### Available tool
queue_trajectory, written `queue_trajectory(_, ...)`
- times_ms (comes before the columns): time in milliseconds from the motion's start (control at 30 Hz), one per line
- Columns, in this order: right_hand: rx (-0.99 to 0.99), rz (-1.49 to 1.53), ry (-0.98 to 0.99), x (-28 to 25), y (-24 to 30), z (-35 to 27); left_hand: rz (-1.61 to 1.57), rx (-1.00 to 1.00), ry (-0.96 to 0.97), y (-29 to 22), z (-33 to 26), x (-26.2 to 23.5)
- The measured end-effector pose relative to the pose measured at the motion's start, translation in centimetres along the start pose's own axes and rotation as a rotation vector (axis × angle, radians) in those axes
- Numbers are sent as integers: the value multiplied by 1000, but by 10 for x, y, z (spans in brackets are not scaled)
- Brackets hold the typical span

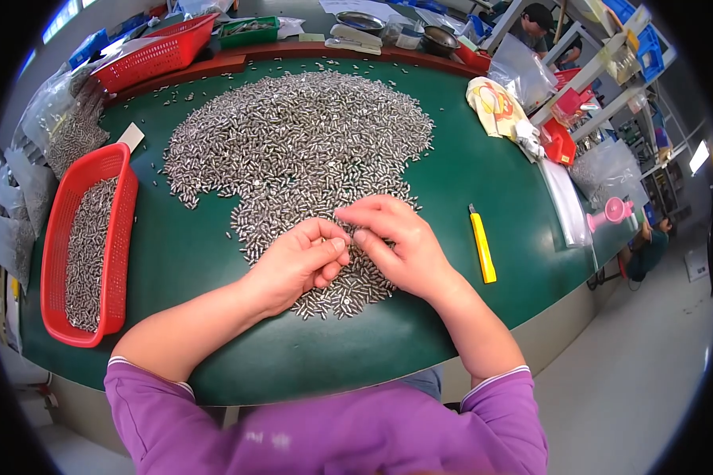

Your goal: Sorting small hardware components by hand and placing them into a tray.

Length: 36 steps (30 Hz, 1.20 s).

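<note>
A large heap of small, silvery metal pieces with pointed ends [293, 134] spreads over the green table and narrows toward me. Above its near end my two hands almost meet. My left hand [303, 257] is closed, thumb pressed to the curled fingers. Opposite it, my right hand [404, 245] has its thumb and bent fingers drawn close together, with the fingertips beside my left thumb. Whatever sits between the fingertips is too small and hidden to make out. Loose pieces lie beneath and around both hands.
At left stands a red plastic basket [120, 261] holding more pieces. A yellow utility knife [482, 247] lies to the right. Bags of pieces [71, 119] crowd the left edge. Another red basket [154, 59] and a green tray [249, 32] are at the back. A pink small fan-like item [612, 212] stands right.
</note>
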State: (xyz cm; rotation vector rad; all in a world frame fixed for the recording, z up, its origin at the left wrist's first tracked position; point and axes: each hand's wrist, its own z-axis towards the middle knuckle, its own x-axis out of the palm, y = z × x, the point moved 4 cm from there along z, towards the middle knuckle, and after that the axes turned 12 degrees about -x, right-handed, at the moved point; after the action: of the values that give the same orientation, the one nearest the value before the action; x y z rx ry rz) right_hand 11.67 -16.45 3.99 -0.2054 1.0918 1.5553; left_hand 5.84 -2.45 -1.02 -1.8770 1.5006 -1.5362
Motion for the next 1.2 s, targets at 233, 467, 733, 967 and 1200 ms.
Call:
queue_trajectory(233, 84, -190, 177, 3, -14, -6, -84, -4, 55, 1, 2, -1)
queue_trajectory(467, 78, -222, 136, 6, -15, -6, -122, -37, 64, 0, 2, -3)
queue_trajectory(733, 104, 41, -113, -5, -1, 0, -114, -23, 56, -4, 0, 0)
queue_trajectory(967, -41, 54, -85, 1, 6, 2, 2, -5, 62, -1, 1, 0)
queue_trajectory(1200, -57, 33, -67, 0, 1, 1, -88, -24, -10, 2, 1, -1)
